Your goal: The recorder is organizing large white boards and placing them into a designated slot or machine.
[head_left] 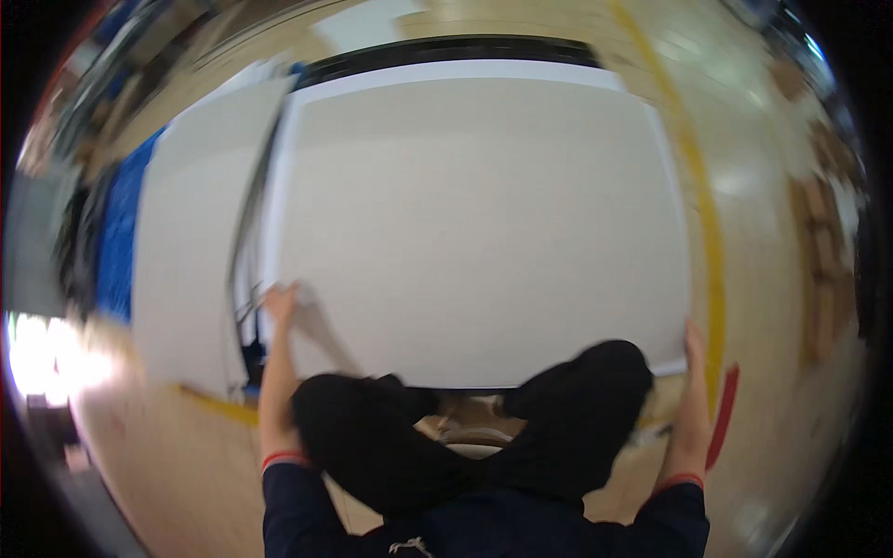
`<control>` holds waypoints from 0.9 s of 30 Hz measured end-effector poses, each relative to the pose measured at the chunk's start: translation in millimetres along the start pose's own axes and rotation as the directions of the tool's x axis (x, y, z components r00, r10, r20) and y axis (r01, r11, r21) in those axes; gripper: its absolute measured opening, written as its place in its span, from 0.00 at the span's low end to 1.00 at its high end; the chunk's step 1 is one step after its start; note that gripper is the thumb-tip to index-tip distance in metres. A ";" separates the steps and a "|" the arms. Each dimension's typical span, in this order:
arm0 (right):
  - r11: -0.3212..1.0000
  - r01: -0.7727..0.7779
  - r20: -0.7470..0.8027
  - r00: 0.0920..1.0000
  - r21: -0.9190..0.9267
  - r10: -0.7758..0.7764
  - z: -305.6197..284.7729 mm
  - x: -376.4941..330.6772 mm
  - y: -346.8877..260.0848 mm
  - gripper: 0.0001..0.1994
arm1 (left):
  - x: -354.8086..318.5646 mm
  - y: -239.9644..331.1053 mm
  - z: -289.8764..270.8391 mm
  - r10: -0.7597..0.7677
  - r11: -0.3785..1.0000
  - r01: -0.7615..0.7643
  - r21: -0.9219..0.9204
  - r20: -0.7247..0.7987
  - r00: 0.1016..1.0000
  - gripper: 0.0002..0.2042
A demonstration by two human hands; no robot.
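A large pale grey sheet of board [484,223] lies flat in front of my knees, over a white sheet [287,177] whose edge shows along the left and far sides. My left hand [281,301] is closed at the near left edge of the grey sheet, its fingers bent and slightly blurred. At the near right corner, my right hand [694,346] grips the edge from the side; most of its fingers are hidden. Both arms are spread wide around my legs.
Left of a narrow dark gap lies another pale board [195,232], beside something blue [121,232]. A black edge [446,51] runs behind the sheets. A yellow floor line [699,177], a red strip [723,418] and brown cardboard boxes [823,265] are at the right.
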State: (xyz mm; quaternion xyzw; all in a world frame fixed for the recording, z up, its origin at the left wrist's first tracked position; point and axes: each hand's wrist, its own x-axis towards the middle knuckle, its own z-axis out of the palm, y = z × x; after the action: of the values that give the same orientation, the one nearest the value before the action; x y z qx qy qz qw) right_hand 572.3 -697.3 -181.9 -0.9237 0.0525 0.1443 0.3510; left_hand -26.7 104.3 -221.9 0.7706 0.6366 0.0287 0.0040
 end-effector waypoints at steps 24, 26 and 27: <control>0.987 -0.067 0.277 0.955 -0.144 0.105 42.1 -13.4 -76.9 0.23 | -18.0 -17.4 -89.2 -0.090 0.570 0.600 -0.562 0.683 0.725 0.15; 0.986 -0.063 0.260 0.960 -0.154 0.102 39.5 -15.6 -79.1 0.23 | -14.7 -24.5 -87.5 -0.113 0.609 0.568 -0.554 0.648 0.753 0.16; 0.985 -0.064 0.249 0.963 -0.158 0.102 37.7 -16.7 -79.5 0.23 | -13.3 -25.9 -85.1 -0.132 0.647 0.532 -0.546 0.608 0.783 0.17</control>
State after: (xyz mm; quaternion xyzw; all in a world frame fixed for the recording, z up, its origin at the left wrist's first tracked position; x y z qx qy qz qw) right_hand 563.5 -612.9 -153.4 -0.9178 0.0345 0.2807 0.2785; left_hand -58.8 93.6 -138.5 0.5524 0.6879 0.0557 0.4674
